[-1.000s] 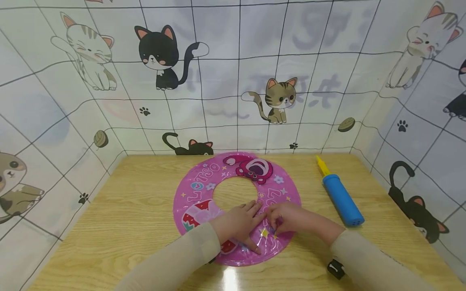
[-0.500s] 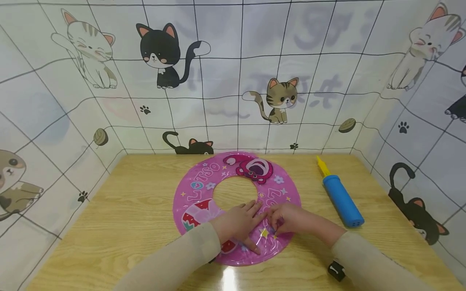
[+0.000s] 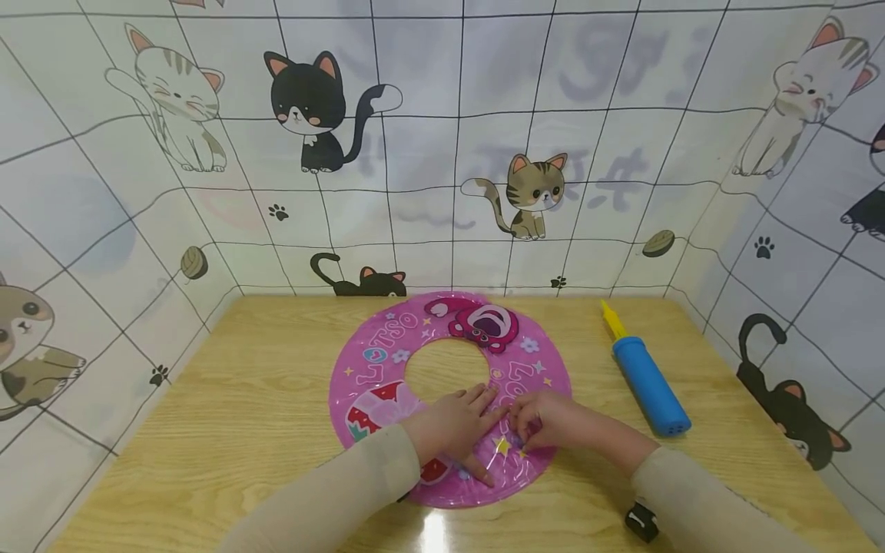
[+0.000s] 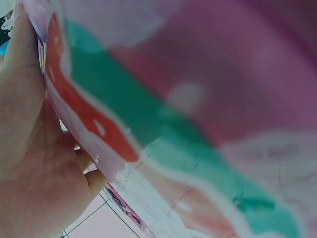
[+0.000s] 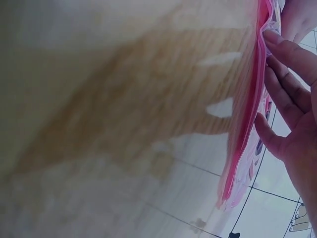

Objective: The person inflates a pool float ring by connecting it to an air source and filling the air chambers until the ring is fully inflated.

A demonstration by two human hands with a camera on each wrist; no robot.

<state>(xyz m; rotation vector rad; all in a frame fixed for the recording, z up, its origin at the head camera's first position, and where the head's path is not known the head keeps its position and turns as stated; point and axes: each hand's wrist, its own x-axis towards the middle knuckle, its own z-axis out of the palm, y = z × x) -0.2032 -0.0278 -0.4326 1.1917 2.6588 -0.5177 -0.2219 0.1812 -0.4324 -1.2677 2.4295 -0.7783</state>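
A pink swim ring [image 3: 373, 338] with a cartoon bear, strawberries and the word LOTSO lies flat on the table. My left hand [image 3: 452, 430] rests on its near part, palm down with the fingers spread. Beside it, my right hand [image 3: 553, 418] has its fingers bent and pinches at the ring's near right part with thumb and forefinger. A small bluish spot shows between those fingertips; I cannot tell whether it is the valve or print. In the left wrist view the ring's printed surface [image 4: 198, 74] fills most of the picture. The right wrist view shows the ring's pink edge [image 5: 247, 119] by the fingers.
A blue hand pump [image 3: 650, 384] with a yellow nozzle lies on the wooden table [image 3: 276, 369], right of the ring. White cloth walls [image 3: 429, 153] with cartoon cats and grid lines enclose the back and sides. A black strap piece [image 3: 641, 521] shows under the right sleeve.
The view shifts slightly with the head. Both hands and the swim ring stay in the same places.
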